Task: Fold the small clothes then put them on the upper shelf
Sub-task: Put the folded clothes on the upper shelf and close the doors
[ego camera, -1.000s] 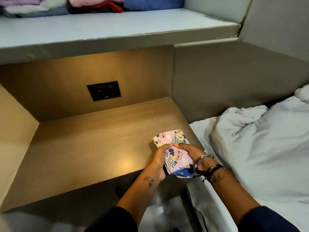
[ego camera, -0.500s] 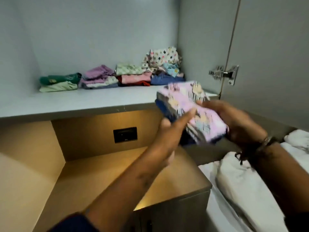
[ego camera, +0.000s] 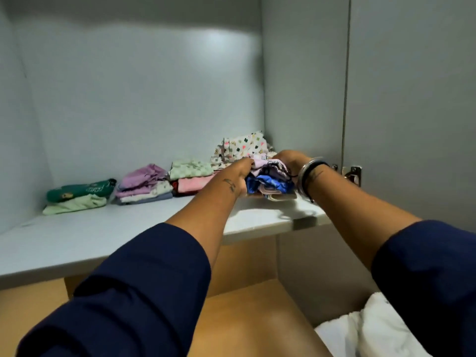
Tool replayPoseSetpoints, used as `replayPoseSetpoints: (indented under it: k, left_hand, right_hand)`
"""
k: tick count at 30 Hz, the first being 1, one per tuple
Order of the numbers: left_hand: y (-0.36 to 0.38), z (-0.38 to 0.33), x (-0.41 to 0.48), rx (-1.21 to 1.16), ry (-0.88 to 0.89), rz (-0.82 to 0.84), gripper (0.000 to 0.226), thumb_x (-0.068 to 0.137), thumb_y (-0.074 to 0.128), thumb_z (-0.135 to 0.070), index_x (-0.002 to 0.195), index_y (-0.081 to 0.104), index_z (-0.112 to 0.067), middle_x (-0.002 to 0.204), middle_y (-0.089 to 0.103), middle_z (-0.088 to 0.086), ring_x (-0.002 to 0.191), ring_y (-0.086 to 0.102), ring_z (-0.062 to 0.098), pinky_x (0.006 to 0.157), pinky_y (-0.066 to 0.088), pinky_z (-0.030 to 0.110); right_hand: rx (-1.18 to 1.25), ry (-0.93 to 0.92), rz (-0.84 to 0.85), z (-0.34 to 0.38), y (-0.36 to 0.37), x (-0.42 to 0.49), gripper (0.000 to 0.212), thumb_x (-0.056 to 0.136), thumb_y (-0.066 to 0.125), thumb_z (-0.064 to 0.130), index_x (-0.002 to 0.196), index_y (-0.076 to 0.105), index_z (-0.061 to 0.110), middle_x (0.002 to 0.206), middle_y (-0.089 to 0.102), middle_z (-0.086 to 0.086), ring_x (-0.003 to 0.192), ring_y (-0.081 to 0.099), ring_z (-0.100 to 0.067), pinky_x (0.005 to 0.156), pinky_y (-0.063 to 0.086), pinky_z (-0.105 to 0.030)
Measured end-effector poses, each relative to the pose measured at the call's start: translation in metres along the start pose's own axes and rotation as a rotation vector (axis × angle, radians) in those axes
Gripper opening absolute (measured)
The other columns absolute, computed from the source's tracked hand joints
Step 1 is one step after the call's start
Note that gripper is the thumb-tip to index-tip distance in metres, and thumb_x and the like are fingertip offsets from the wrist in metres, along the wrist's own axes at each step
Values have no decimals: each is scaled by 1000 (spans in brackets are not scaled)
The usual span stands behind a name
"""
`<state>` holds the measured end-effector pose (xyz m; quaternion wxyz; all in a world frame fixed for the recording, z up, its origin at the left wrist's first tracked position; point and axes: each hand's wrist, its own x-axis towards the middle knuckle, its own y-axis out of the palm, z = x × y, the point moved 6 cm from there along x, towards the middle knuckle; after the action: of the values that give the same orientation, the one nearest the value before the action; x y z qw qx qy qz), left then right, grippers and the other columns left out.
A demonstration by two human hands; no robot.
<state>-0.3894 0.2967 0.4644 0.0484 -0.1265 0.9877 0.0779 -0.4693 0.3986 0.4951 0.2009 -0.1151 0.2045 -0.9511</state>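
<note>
Both arms reach out over the grey upper shelf (ego camera: 103, 235). My left hand (ego camera: 238, 172) and my right hand (ego camera: 289, 158) grip a folded stack of small clothes (ego camera: 269, 181), pink on top and blue below, from either side. The stack rests on or just above the shelf near its right end. Behind it lies a white patterned garment (ego camera: 242, 146). Further left stand folded piles: pink and pale green (ego camera: 192, 177), lilac (ego camera: 144, 182), dark green (ego camera: 77, 195).
The cupboard's right wall (ego camera: 304, 99) and an open door with a metal hinge (ego camera: 354, 173) stand close to my right hand. Below the shelf is a wooden surface (ego camera: 257, 318). White bedding (ego camera: 371, 331) lies at the lower right.
Both hands have lifted the folded stack from the wooden surface up to the upper shelf and carried it towards the shelf's right end. My view has tilted upward.
</note>
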Motion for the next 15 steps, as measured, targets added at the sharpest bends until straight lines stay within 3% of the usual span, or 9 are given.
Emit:
replayPoseSetpoints:
  k: [2,5,7,10,15]
  left_hand:
    - [4,3,30,-44,-20,-33,22,98,48,-20,90,65,-6,88,68,16,78,63,31,81,53,50]
    - [19,19,62,-85,-74,-72,25,98,43,-15,84,62,-5,89,63,16,78,61,29,92,50,46]
    - [30,25,80,-134,-92,-89,27,96,43,-16,93,65,-1,93,66,19,84,64,30,94,51,43]
    - [26,26,95,-99,-126,-151,34,98,42,-18,118,64,-1,121,67,17,105,66,30,101,48,46]
    - [2,23,92,-41,-79,-262,38,100,37,-24,123,59,-3,128,64,13,111,63,26,105,46,42]
  right_hand:
    - [-93,8,-137,-6,-6,32,39,91,53,19,124,59,1,127,60,-20,99,57,-23,81,45,-32]
    - [-216,1,-330,-6,-9,52,30,68,53,33,89,58,12,93,62,-13,82,59,-31,75,51,-34]
    - [-421,-52,-325,-3,-6,59,23,65,49,34,82,51,17,92,61,-12,78,56,-31,71,49,-34]
    - [-593,-73,-249,-11,0,65,16,74,49,28,86,51,17,109,67,-15,77,54,-30,68,42,-32]
    - [-660,-111,-192,-23,7,63,10,84,46,20,85,53,13,110,67,-17,77,53,-31,68,40,-31]
